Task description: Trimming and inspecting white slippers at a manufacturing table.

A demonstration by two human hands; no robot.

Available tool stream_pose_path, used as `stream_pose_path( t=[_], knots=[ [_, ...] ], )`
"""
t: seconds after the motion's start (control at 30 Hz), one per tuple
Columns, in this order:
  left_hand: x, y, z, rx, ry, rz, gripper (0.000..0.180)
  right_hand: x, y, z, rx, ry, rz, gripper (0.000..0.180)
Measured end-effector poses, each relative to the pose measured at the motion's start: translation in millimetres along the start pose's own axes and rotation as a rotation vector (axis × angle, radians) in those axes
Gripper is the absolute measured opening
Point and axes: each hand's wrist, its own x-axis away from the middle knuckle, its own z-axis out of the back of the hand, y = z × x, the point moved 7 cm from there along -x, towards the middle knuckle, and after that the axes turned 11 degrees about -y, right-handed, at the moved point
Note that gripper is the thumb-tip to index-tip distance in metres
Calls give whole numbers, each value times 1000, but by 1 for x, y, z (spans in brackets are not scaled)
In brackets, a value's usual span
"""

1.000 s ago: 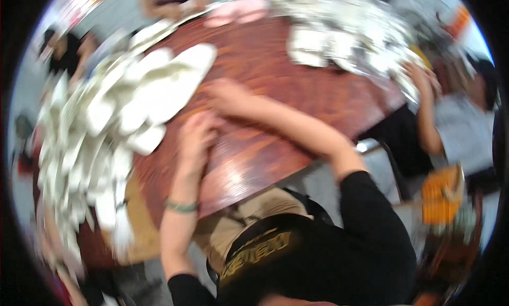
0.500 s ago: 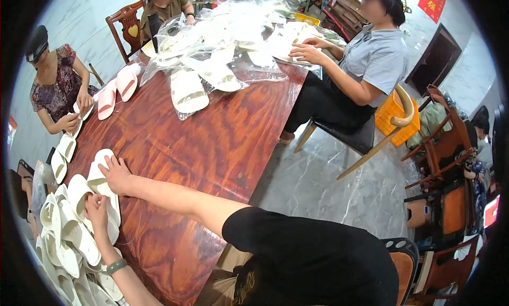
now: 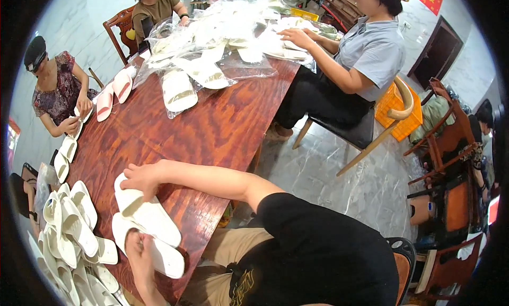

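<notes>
Two white slippers lie side by side on the wooden table [image 3: 217, 147], their toes toward the far left. My right hand [image 3: 146, 180] is curled over the strap end of the far slipper [image 3: 159, 218], fingertips at its edge. At the near slipper [image 3: 167, 259], my left hand [image 3: 139, 248] is closed on the strap, and its thumb and knuckles show above it. Left of both hands, more white slippers [image 3: 78, 232] are heaped along the table edge.
Clear plastic bags of white slippers [image 3: 212, 46] cover the far end. Pink-strapped slippers [image 3: 122, 86] lie at the far left, near a person handling a slipper [image 3: 58, 88]. Another person in a grey shirt [image 3: 366, 51] sits at the right with hands on the bagged slippers.
Both hands have drawn the two slippers away from the heap, toward me and to the right. My right arm is bent more. The whole view has shifted slightly.
</notes>
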Motion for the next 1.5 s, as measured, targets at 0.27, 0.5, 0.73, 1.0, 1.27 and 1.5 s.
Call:
stream_pose_path(
  t=[0.27,0.5,0.73,1.0,1.27,1.5],
  knots=[
    [30,-2,-17,145,17,120,15,46,-34,-1,24,-294,278,84],
    [25,-2,-21,51,112,58,16,42,-14,-5,-289,-243,350,80],
    [41,-15,-25,9,387,-49,13,70,-120,53,127,578,554,31],
    [73,-24,-20,-50,398,18,12,185,-142,59,-199,400,896,25],
    [55,-14,-23,-58,411,-65,11,48,-246,36,-305,340,722,23],
    [50,-15,-26,-75,412,-81,12,80,-234,38,-377,280,561,22]
  ],
)
